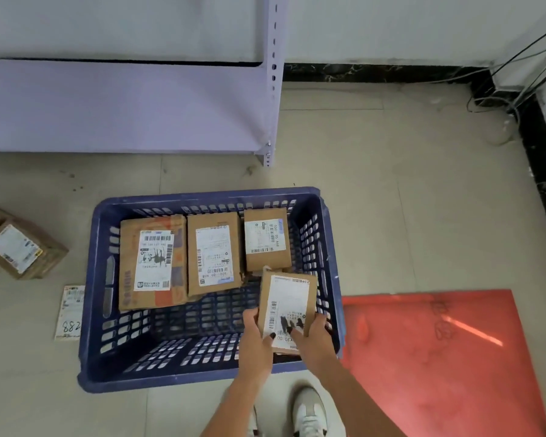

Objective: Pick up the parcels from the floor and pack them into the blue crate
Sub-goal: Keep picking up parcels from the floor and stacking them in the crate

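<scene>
The blue crate [98, 313] stands on the floor in front of me. Three cardboard parcels lie flat along its far side: a large one [130, 266] at left, a middle one [213, 252], and a small one [267, 242] at right. A fourth labelled parcel [289, 299] is over the crate's right side, held by both hands. My left hand [257, 331] grips its left edge with the thumb on the label. My right hand [312, 334] grips its right edge.
Two brown parcels [19, 250] lie on the floor left of the crate. A flat paper label [70, 312] lies beside the crate's left wall. A lilac metal shelf [123, 105] stands behind. A red mat [432, 357] covers the floor at right. Cables [511, 99] run in the far corner.
</scene>
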